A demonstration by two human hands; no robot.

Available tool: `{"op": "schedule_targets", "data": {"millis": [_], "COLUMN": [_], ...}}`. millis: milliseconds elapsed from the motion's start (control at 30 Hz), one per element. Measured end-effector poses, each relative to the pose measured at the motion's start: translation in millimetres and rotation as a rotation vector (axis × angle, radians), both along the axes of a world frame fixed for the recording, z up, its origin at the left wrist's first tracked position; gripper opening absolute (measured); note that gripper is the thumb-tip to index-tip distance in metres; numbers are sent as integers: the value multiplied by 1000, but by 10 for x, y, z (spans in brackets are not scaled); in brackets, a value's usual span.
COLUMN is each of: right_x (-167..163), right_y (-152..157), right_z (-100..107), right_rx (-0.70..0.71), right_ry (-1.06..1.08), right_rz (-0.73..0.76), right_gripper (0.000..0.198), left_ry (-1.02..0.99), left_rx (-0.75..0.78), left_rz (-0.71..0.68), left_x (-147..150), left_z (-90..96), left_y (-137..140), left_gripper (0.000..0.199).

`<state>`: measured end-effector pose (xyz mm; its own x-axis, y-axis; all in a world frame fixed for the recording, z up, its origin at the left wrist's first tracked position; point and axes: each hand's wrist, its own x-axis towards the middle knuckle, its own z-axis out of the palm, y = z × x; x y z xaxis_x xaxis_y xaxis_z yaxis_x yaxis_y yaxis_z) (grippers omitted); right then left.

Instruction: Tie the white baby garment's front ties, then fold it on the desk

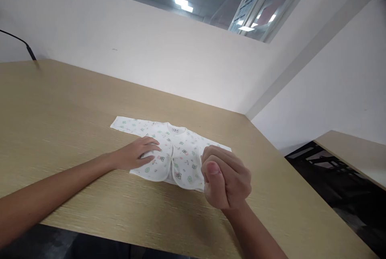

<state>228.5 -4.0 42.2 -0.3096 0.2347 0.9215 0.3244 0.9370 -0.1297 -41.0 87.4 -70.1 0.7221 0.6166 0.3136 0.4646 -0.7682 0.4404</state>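
Observation:
A white baby shirt (185,158) with small green, grey and pink prints lies spread flat on the wooden table, its sleeves stretched out to both sides and its neckline toward the wall. The front panels meet at the middle and part toward the hem. My left hand (136,153) rests on the shirt's left panel, fingers spread and lying flat. Raised closer to the camera, my right hand (226,177) makes a fist with the thumb across the fingers; nothing shows in it. It hides part of the shirt's right side and right sleeve.
The light wooden table (75,90) runs back to a white wall (150,54) with a window above. A thin black cable (29,50) stands at the far left. Beyond the right edge is another table (356,150) with dark framework under it.

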Motion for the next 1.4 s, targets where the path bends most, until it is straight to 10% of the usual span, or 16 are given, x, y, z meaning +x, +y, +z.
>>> {"op": "schedule_targets", "data": {"millis": [467,800,967,1400], "right_x": [23,257,332,1226], "right_y": [71,743,580,768], "right_z": [-82,-1120,-1226,-1221], "right_rx": [-1,-635,-759,-1042], "right_ry": [-145,-581,-683,-698], "right_rz": [-90,-460,-449,-911], "right_gripper": [37,52,67,80], "left_ry": [-15,98,107,316], "left_rx": [19,68,110,-27], "left_rz": [-12,21,19,580], "left_x": [2,10,46,-481], "left_z": [7,-42,65,-152], "left_y": [-5,-103,-243,301], "left_gripper": [37,50,50,80]}}
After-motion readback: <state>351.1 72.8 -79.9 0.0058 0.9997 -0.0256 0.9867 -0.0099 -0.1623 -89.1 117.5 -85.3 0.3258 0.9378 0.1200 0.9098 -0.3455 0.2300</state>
